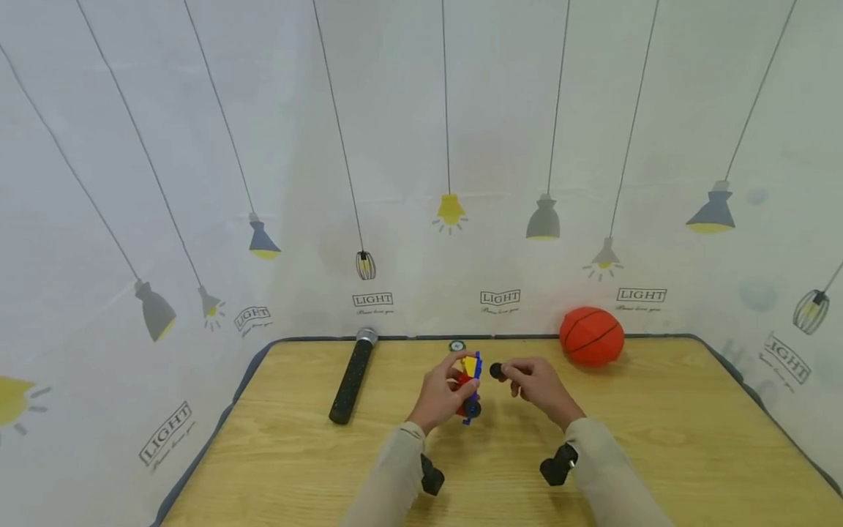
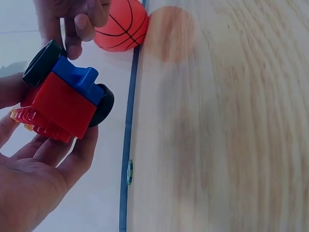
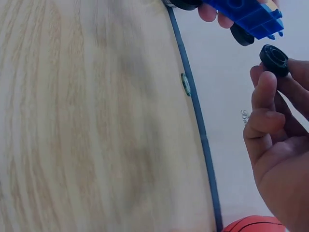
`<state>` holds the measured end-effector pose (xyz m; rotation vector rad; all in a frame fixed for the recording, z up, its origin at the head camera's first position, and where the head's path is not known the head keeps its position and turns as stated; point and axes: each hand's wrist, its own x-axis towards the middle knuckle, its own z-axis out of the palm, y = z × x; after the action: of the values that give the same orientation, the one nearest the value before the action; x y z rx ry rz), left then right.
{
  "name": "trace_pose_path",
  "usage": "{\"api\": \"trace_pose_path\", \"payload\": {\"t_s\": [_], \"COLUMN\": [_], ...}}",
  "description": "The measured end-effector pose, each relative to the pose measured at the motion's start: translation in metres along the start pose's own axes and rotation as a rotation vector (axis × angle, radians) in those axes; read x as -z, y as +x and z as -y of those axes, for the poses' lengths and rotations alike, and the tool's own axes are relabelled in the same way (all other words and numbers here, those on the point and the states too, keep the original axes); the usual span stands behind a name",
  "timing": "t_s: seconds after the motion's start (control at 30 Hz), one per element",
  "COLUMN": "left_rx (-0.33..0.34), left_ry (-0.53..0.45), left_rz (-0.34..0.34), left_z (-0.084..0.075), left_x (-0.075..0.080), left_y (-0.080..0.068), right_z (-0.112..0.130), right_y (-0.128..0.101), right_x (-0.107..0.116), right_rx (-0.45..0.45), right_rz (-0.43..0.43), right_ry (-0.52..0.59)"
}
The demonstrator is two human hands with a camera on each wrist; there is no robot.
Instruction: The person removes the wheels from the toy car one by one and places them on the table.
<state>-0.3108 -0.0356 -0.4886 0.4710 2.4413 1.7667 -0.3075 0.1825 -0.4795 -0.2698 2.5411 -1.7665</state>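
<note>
My left hand (image 1: pixel 440 391) grips a toy car (image 1: pixel 469 394) built of red, blue and yellow bricks with black wheels, held above the wooden table (image 1: pixel 296 454). In the left wrist view the toy car (image 2: pixel 63 99) rests in my curled fingers (image 2: pixel 46 159), two wheels showing. My right hand (image 1: pixel 536 384) pinches a loose black wheel (image 1: pixel 497 371) just right of the car. In the right wrist view that wheel (image 3: pixel 274 59) sits at my fingertips (image 3: pixel 263 87), close below the car's blue base (image 3: pixel 246 14).
A black microphone (image 1: pixel 353 375) lies at the back left of the table. An orange toy basketball (image 1: pixel 591 336) sits at the back right. A small round green-ringed piece (image 1: pixel 457 345) lies near the far edge. White curtain walls printed with lamps surround the table.
</note>
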Motion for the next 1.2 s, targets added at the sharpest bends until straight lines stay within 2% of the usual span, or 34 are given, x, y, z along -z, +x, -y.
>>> {"api": "trace_pose_path", "payload": {"t_s": [0.17,0.33,0.93,1.2], "left_rx": [0.01,0.005,-0.016,-0.01], "left_ry": [0.012,0.017,-0.006,-0.019], "left_rz": [-0.007,-0.009,0.017,0.02], "left_z": [-0.001,0.0,0.007,0.005], "left_x": [0.001,0.003,0.004,0.003], "left_y": [-0.002,-0.005,-0.007,-0.008], "right_z": [-0.008,-0.016,-0.035,-0.043], "right_y": [0.0,0.003,0.012,0.019], "right_x": [-0.003,-0.003,0.003,0.002], "right_rx": [-0.092,-0.151,-0.31,-0.347], "right_rz": [-0.09,-0.151,-0.186,-0.238], "right_ry": [0.051,0.036,-0.077,-0.059]}}
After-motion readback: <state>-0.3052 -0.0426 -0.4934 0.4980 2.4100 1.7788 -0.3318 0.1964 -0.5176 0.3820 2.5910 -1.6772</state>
